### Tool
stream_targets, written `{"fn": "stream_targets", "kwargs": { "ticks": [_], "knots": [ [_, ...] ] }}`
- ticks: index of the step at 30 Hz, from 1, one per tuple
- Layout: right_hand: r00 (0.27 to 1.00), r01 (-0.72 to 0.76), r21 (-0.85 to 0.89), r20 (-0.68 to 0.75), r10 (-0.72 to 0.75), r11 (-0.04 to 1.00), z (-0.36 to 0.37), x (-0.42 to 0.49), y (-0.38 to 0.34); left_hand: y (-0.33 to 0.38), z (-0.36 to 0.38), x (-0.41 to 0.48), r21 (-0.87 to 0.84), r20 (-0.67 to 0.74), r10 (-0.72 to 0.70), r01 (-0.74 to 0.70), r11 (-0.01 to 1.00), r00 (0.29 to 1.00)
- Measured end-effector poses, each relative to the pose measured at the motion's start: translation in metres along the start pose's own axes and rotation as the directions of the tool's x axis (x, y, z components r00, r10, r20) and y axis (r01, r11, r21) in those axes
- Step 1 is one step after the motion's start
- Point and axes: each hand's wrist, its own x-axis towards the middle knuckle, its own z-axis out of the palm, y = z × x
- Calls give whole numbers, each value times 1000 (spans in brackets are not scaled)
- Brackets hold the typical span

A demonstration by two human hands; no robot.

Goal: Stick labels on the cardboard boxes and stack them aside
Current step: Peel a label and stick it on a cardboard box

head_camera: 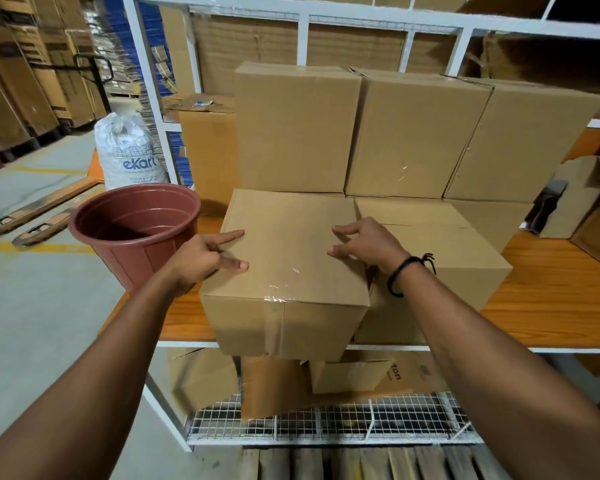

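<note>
A bucket (127,263) stood beside the box (291,237), other boxes (298,129) behind. Its tape ran toward the person. Left hand (201,258) and right hand (369,244) rested loose on top.

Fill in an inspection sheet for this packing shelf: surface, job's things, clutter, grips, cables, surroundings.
Surface: wooden shelf board, crowded with cartons.
Job's things: front box taped shut, overhanging the front edge, no label seen; three boxes stand behind.
Clutter: brown plastic pot at the left.
Grips: left hand and right hand rest fingers on the front box's top.
Cables: nothing seen.
Surroundings: white sack, pallet jack forks on the floor.
</note>
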Motion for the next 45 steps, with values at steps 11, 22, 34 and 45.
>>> {"fn": "stream_targets", "kwargs": {
  "ticks": [11, 22, 34, 45],
  "knots": [
    [999, -17, 52, -49, 20, 998, 36, 36, 13, -8, -5, 27, -71, -45, -76, 73, 995, 996],
    [932, 261, -114, -229, -281, 959, 60, -68, 38, -76, 14, -38, 371, -258, 510, -403, 837, 821],
    [817, 510, -319, -113, -566, 799, 111, -52, 111, -138, 42, -24, 638, -9, 534, -406, 654, 845],
    [905, 350, -301, -136, -404, 887, 88, -55, 76, -96, 32, -25, 669, -87, 561, -369, 645, 823]
  ]
}}
